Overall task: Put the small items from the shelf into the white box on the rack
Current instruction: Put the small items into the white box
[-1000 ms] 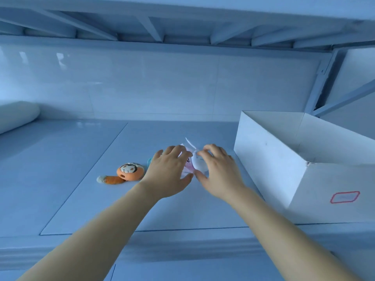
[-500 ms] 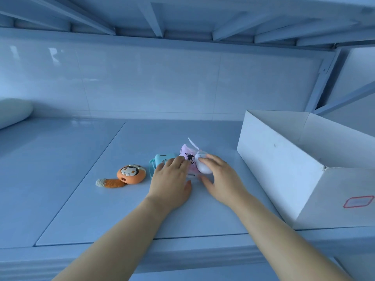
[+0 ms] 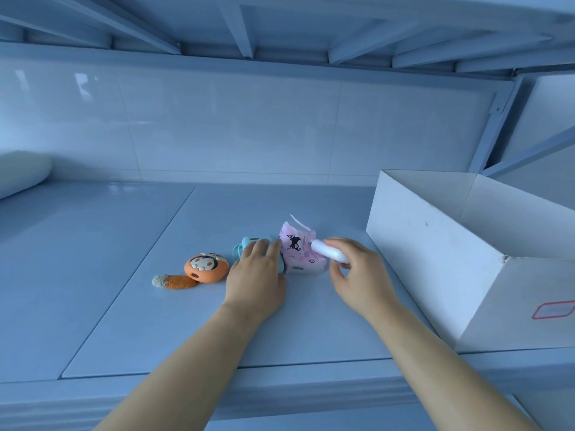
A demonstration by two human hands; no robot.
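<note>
Fingers (image 3: 337, 244) of the right hand (image 3: 361, 281) pinch a small white item (image 3: 326, 254) at the middle of the shelf (image 3: 124, 275), beside the pink packet (image 3: 298, 253). Over the teal gadget (image 3: 249, 243) lies the left hand (image 3: 255, 275), and I cannot tell whether it grips. Leftward the orange toy (image 3: 205, 267) lies untouched. At the shelf's right end, the white box (image 3: 435, 262) shows nothing inside, so nearly all remains.

No text could be read anywhere. A red-outlined label (image 3: 553, 309) stood on the near face of the white box (image 3: 435, 259) at the right edge of the frame, its writing too blurred to make out. The small print on the pink packet (image 3: 298, 253) at centre was likewise illegible.
</note>
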